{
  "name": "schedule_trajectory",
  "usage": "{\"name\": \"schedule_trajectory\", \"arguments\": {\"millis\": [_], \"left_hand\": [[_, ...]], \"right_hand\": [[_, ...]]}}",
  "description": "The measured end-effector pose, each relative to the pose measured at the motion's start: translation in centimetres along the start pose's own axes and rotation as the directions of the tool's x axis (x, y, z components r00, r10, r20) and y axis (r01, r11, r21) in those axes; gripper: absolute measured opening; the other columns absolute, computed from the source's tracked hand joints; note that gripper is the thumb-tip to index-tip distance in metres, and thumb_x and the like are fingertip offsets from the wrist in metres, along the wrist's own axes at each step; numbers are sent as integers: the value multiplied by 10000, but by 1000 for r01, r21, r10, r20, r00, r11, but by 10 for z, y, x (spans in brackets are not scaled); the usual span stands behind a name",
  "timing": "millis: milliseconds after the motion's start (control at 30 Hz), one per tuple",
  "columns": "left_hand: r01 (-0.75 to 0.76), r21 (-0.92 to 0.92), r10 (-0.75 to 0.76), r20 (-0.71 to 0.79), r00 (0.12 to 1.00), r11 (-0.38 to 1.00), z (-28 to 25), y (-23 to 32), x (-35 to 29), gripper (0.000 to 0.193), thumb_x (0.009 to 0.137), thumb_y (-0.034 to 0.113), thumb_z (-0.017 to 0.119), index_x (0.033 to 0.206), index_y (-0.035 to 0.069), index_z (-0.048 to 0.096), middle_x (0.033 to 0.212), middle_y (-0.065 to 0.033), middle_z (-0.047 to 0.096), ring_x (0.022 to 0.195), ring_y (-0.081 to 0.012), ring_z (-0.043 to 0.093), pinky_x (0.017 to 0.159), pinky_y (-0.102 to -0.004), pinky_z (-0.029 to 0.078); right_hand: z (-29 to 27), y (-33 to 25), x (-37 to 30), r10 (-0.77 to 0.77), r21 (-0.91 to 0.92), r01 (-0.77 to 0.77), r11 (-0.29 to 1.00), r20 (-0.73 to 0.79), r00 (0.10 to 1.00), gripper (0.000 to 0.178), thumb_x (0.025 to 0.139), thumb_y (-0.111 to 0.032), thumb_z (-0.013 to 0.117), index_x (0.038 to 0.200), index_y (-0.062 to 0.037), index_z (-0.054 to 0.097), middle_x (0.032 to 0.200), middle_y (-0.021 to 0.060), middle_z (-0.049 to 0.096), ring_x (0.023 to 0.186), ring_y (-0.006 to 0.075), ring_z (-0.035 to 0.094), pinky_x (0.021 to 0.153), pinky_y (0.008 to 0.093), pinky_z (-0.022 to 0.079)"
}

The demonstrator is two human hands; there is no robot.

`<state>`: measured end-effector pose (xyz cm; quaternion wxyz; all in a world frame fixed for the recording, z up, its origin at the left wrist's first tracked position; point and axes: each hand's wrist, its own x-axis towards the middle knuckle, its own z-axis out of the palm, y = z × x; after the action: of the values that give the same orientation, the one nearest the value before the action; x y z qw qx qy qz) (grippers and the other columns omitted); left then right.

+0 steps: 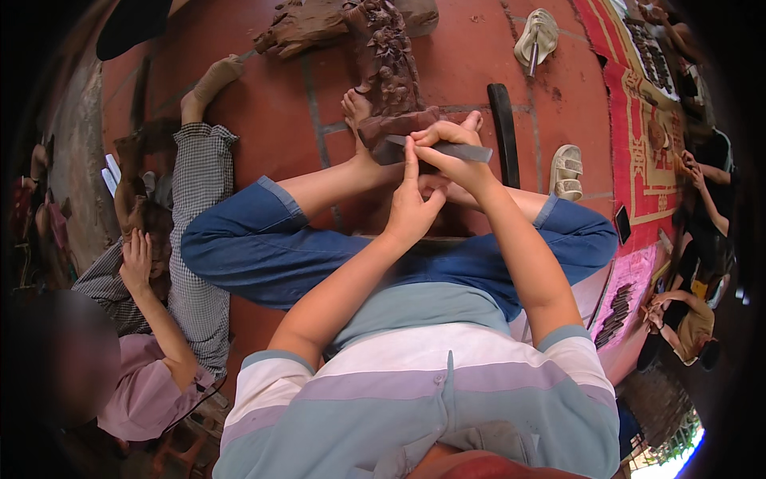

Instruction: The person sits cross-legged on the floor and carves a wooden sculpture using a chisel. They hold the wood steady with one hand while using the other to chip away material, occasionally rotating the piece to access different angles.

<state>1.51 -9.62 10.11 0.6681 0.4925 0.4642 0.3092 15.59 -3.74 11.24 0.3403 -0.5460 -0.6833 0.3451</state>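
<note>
A dark reddish-brown carved wood sculpture (391,76) extends away from me on the floor, its blocky near end between my bare feet. My right hand (455,153) is closed around a flat grey blade-like tool (472,151), whose thin end points left over the near end of the carving. From below, my left hand (412,209) reaches up with its index finger straight, the fingertip touching the tool near its thin end. Its thumb stands apart from that finger, and the remaining fingers are partly hidden. Whether the tool's edge touches the wood is too small to tell.
A long dark bar (504,132) lies right of the carving. Rough wood (307,30) lies behind it. Sandals (566,172) and a phone (622,225) are to the right, near a red patterned mat (618,120). Another person's legs (201,239) stretch along my left; other people sit at far right.
</note>
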Motion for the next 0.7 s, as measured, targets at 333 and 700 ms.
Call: {"name": "schedule_trajectory", "arguments": {"millis": [333,700], "left_hand": [[-25,-40,23,-44,999,999,5,-10,-1,939,908,66,566,1540,190,-117,986,-54,685,760,-72,581,599,-198,470],[59,-2,-59,-9,998,998,-1,3,-2,995,870,76,619,1536,156,-116,964,-98,710,833,-159,675,825,-281,515]], "right_hand": [[3,3,-9,50,110,-48,993,-15,999,75,774,-17,726,785,14,659,820,91,697,937,152,666,874,301,492],[1,1,-9,-129,-40,126,991,-73,989,149,791,-167,713,742,-39,652,823,36,708,813,179,674,1060,497,229]]}}
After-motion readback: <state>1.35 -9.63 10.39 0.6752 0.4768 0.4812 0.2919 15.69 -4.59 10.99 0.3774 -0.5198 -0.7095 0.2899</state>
